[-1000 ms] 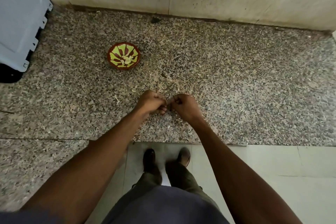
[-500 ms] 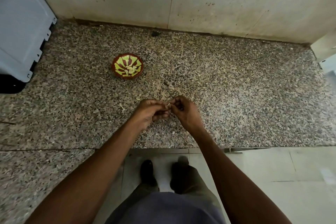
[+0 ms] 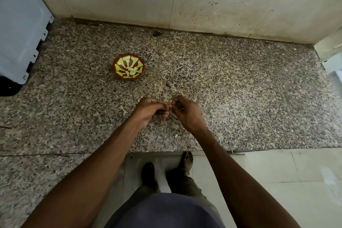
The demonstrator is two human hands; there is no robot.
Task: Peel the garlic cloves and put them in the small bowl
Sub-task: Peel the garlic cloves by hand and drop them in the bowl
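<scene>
Garlic clove (image 3: 169, 106) is sitting pinched between both hands above the desk's (image 3: 240, 98) near edge; left hand (image 3: 150, 112) is curling round it, right hand (image 3: 185, 112) is picking at its skin; small bowl (image 3: 128, 66) is lying beyond, toward the far left corner, nearer the left hand; the clove's long axis is too small to tell.

Bare forearms, grey-blue shirt (image 3: 166, 211), olive trousers (image 3: 187, 187), dark sandals (image 3: 148, 170).

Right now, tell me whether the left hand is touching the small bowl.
Apart. The head view shows bare granite counter between the left hand and the small bowl.
</scene>
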